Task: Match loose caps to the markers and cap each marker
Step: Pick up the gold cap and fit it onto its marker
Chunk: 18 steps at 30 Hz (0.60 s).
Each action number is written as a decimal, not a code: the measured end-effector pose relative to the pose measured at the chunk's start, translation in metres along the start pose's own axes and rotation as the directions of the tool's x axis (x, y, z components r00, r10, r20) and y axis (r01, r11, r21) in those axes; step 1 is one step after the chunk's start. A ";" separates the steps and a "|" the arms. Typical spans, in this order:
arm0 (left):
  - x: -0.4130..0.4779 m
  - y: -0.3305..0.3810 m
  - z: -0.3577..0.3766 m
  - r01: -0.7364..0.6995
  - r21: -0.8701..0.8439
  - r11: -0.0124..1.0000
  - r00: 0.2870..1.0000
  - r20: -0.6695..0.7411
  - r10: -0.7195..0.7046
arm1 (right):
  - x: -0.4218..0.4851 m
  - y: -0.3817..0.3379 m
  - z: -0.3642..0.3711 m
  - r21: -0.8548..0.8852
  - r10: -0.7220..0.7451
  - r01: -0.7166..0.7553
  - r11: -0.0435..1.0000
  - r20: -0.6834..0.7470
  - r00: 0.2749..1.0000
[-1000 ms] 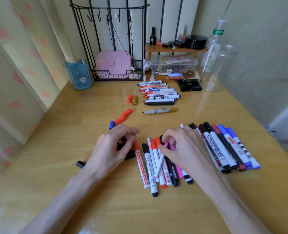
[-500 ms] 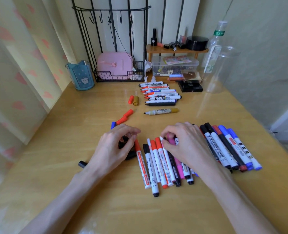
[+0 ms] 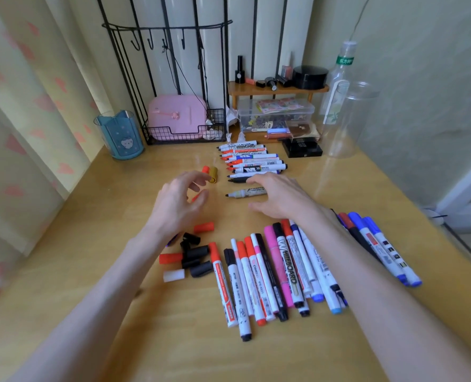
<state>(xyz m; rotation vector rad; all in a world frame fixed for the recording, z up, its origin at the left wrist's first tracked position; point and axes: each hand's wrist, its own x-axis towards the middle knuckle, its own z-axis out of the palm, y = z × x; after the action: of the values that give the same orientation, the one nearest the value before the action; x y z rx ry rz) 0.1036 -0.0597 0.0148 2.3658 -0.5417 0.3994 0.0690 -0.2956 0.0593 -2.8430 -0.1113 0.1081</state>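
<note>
The next cap-up looks to turn on one pairing: the short gold plastic cap (image 3: 213,175) and the uncapped beige-barrelled marker with a black tip (image 3: 242,193) on the yellow wooden table (image 3: 113,221).

The marker lies along the 9-to-3 line, with its bare tip at 9 o'clock, pointing toward the left hand (image 3: 177,201). The gold cap lies at about 1 o'clock from that hand, just past its fingertips, touching a small orange-red cap (image 3: 206,169), with its long axis near 12-to-6.

The left hand is the nearer to the cap. Its fingers are half curled, with a clear gap to the thumb and nothing held that shows. A second red cap (image 3: 196,197) peeks out by the thumb; I cannot tell whether they touch.

The right hand (image 3: 279,195) is palm down with its fingers spread, over the marker's rear end at 3 o'clock. It grips nothing, and I cannot tell whether it touches the marker.

By my reading, the cap must turn roughly 90 degrees to meet the tip.
</note>
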 end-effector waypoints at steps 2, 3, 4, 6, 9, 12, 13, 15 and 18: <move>0.016 -0.006 0.009 0.042 0.037 0.998 0.999 0.016 -0.043 | 0.010 0.003 0.003 -0.012 -0.003 0.003 1.000 0.040 0.999; 0.023 -0.009 0.013 0.063 0.055 0.997 0.998 0.021 -0.064 | 0.014 0.005 0.006 -0.021 -0.009 0.010 1.000 0.039 0.999; 0.030 -0.012 0.019 0.081 0.072 0.994 0.996 0.022 -0.082 | 0.017 0.007 0.009 -0.034 -0.013 0.014 0.999 0.025 1.000; 0.042 -0.014 0.029 0.121 0.108 0.987 0.993 0.004 -0.122 | 0.021 0.011 0.015 -0.058 -0.015 0.013 0.998 -0.032 0.999; 0.060 -0.016 0.044 0.173 0.219 0.960 0.985 -0.042 -0.168 | 0.024 0.019 0.018 -0.055 0.020 -0.025 0.998 -0.081 0.996; 0.071 -0.017 0.054 0.231 0.339 0.912 0.971 -0.026 -0.237 | 0.024 0.024 0.021 -0.015 0.042 -0.044 0.999 -0.109 0.993; 0.073 -0.018 0.057 0.244 0.359 0.901 0.967 -0.019 -0.254 | 0.023 0.024 0.022 -0.002 0.043 -0.044 0.999 -0.119 0.992; 0.075 -0.019 0.059 0.255 0.353 0.900 0.964 -0.026 -0.263 | 0.023 0.026 0.022 0.025 0.049 -0.047 0.999 -0.126 0.991; 0.070 -0.021 0.055 0.214 0.225 0.950 0.977 -0.039 -0.211 | 0.019 0.026 0.020 0.088 0.058 -0.046 0.995 -0.142 0.988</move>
<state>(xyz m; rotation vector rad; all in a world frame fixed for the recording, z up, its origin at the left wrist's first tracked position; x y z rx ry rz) 0.1818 -0.1012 -0.0075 2.6075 -0.2384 0.3972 0.0877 -0.3129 0.0318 -2.7588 -0.0011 -0.0802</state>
